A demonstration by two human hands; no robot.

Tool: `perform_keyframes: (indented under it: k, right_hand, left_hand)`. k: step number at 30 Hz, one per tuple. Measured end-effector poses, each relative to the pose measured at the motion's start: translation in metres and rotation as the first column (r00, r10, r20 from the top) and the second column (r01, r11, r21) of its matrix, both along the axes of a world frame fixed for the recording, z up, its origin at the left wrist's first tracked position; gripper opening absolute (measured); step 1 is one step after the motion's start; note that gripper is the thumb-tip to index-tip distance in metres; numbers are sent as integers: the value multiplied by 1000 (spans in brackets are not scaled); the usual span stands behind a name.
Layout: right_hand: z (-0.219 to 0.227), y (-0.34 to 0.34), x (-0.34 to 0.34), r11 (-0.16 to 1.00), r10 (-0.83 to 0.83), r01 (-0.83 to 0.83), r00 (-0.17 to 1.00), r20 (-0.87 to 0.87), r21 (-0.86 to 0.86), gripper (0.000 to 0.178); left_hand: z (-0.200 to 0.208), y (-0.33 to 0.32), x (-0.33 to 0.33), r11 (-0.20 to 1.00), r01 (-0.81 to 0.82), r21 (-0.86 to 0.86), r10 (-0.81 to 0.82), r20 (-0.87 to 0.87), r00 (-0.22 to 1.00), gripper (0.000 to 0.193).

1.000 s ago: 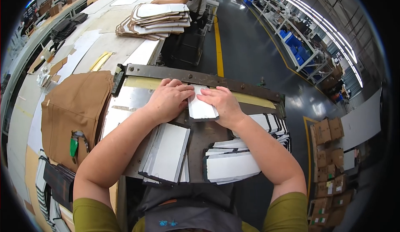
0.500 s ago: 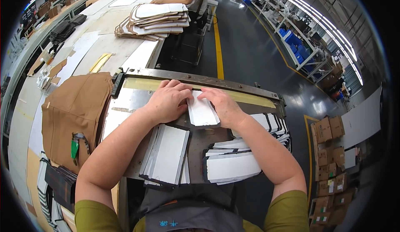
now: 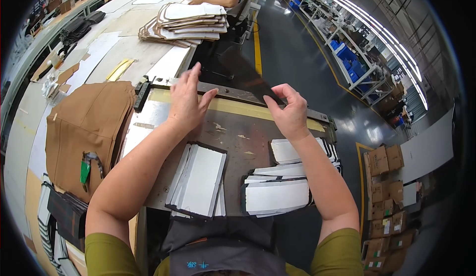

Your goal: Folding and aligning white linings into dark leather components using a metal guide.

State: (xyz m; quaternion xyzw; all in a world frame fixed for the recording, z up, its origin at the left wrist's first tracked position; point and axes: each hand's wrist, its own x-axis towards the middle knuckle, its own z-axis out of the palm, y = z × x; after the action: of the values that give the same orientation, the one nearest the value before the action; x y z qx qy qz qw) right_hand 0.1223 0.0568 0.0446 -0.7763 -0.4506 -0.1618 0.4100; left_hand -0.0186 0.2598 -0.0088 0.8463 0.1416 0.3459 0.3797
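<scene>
Right hand pinches the near end of a dark, flat rectangular panel, raised by the far edge of a worn metal plate; left hand, spread and empty, hovers apart. Handling the panel seems the step, calling next for a steady pinch.

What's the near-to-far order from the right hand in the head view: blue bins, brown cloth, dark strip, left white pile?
1. Dark strip: held in the right hand.
2. Left white pile: left of the hand, lower in view.
3. Brown cloth: farther left, past the left forearm.
4. Blue bins: far background, upper right.
</scene>
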Motion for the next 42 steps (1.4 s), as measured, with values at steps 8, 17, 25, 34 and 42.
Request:
perform_keyframes:
  k: [8, 17, 25, 34, 42]
  right_hand:
    - [-5, 3, -38, 866, 398, -299, 897, 192, -401, 8]
    - [-29, 0, -6, 704, 470, -446, 876, -108, -553, 60]
    - [-43, 7, -14, 770, 426, -318, 902, 75, -553, 62]
    - [-40, 9, -13, 781, 407, -262, 902, 144, -567, 59]
    - [-43, 8, -18, 832, 378, -222, 897, 228, -508, 40]
  left_hand:
    - [-16, -5, -1, 818, 395, 419, -302, -272, 914, 36]
    - [-25, 1, 1, 835, 527, 156, -499, -186, 846, 34]
    - [-11, -10, -9, 793, 254, 554, -104, -288, 952, 29]
    - [-6, -13, -10, 777, 229, 586, -97, -247, 964, 28]
    - [-2, -19, -12, 837, 226, 498, -55, -335, 941, 26]
